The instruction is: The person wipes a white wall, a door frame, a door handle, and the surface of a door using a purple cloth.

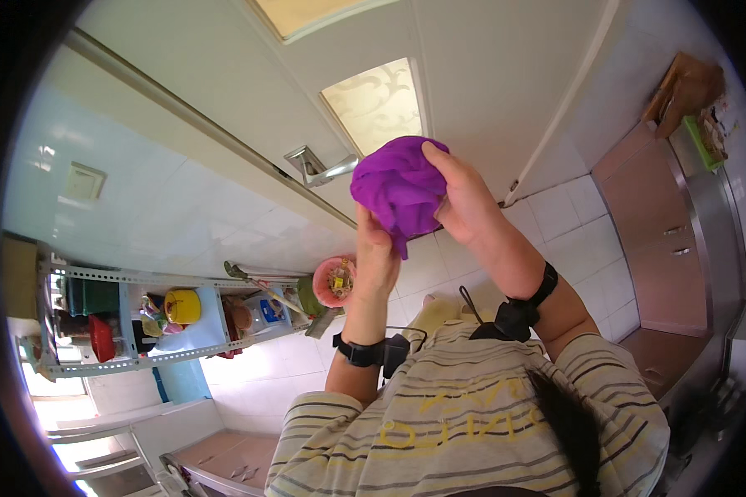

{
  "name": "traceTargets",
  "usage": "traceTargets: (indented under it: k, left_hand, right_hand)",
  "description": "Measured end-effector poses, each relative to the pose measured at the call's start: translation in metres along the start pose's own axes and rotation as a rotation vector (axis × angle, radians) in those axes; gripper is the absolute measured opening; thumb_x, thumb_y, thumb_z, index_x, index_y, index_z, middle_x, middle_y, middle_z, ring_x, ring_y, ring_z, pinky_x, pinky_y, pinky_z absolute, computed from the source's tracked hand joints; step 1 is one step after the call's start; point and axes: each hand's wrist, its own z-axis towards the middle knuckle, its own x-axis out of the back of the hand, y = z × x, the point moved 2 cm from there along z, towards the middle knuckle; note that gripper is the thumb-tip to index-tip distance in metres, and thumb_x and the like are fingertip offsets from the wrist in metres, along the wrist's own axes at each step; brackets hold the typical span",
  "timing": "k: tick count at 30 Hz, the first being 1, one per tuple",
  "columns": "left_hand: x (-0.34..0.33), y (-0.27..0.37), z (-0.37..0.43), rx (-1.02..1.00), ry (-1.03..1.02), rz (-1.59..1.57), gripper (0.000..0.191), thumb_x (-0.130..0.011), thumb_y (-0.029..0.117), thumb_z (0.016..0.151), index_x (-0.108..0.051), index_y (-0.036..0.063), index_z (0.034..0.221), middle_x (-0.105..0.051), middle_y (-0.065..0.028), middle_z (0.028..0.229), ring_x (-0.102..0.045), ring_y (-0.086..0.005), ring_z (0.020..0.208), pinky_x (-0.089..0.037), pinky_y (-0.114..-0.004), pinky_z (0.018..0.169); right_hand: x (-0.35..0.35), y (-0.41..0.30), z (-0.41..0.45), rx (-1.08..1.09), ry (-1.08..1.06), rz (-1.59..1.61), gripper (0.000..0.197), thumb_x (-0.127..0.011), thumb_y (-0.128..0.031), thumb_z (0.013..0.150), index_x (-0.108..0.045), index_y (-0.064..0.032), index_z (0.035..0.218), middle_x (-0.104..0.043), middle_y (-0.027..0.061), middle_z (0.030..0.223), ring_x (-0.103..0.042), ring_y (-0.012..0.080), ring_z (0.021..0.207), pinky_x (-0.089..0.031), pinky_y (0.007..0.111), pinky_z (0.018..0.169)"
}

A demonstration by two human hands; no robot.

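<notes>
A bunched-up purple cloth (pixel 401 180) is held up between both hands, in front of a white door. My left hand (pixel 376 248) grips it from below, with the fingers partly hidden behind the folds. On the other side, my right hand (pixel 463 192) has its thumb pressed over the cloth's upper edge. One end of the fabric dangles between the wrists. Just left of the cloth is the metal door handle (pixel 323 169), which looks close to it; whether they touch I cannot tell.
The white door (pixel 478 81) has patterned glass panes. At left, a metal shelf rack (pixel 208 292) carries a yellow bucket (pixel 183 306) and other items. A pink bin (pixel 326 282) with rubbish stands beside a broom. Pink cabinets (pixel 649 230) under a counter line the right side.
</notes>
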Motion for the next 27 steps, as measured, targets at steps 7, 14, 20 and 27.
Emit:
traceTargets:
  k: [7, 14, 20, 27]
  left_hand:
    - [0.010, 0.009, 0.029, 0.104, 0.305, -0.209, 0.067, -0.053, 0.051, 0.099, -0.036, 0.0039, 0.144, -0.049, -0.0103, 0.139, -0.052, -0.0231, 0.126, -0.048, -0.036, 0.101]
    - [0.011, 0.091, 0.059, -0.249, 0.469, -0.114, 0.047, -0.050, 0.035, 0.105, -0.043, 0.0024, 0.137, -0.055, -0.0120, 0.132, -0.057, -0.0239, 0.118, -0.049, -0.037, 0.097]
    - [-0.012, 0.155, 0.113, -0.993, 0.662, 0.582, 0.009, -0.054, 0.007, 0.101, -0.056, 0.0030, 0.109, -0.062, -0.0064, 0.107, -0.060, -0.0181, 0.096, -0.052, -0.029, 0.082]
    - [-0.006, 0.137, 0.216, -1.080, 0.843, 1.295, 0.071, -0.076, 0.010, 0.083, -0.043, 0.0047, 0.145, -0.034, -0.0279, 0.151, -0.031, -0.0427, 0.142, -0.029, -0.046, 0.114]
  right_hand:
    - [-0.002, 0.021, 0.036, 0.227, -0.025, -0.571, 0.035, -0.060, -0.031, 0.099, -0.061, 0.0011, 0.113, -0.066, 0.0075, 0.103, -0.063, 0.0155, 0.090, -0.051, 0.030, 0.077]
    - [-0.049, -0.001, 0.039, 0.515, -0.295, -0.623, 0.020, -0.056, -0.016, 0.098, -0.061, -0.0016, 0.111, -0.053, 0.0105, 0.118, -0.057, 0.0183, 0.106, -0.049, 0.031, 0.085]
    - [-0.043, -0.052, 0.043, 0.809, -0.242, -0.944, 0.021, -0.057, -0.008, 0.092, -0.062, -0.0052, 0.113, -0.054, 0.0119, 0.123, -0.054, 0.0233, 0.113, -0.050, 0.034, 0.088]
    - [-0.007, -0.115, 0.055, 1.071, -0.129, -1.120, 0.024, -0.063, -0.004, 0.085, -0.061, -0.0032, 0.110, -0.053, 0.0147, 0.125, -0.052, 0.0322, 0.116, -0.047, 0.041, 0.093]
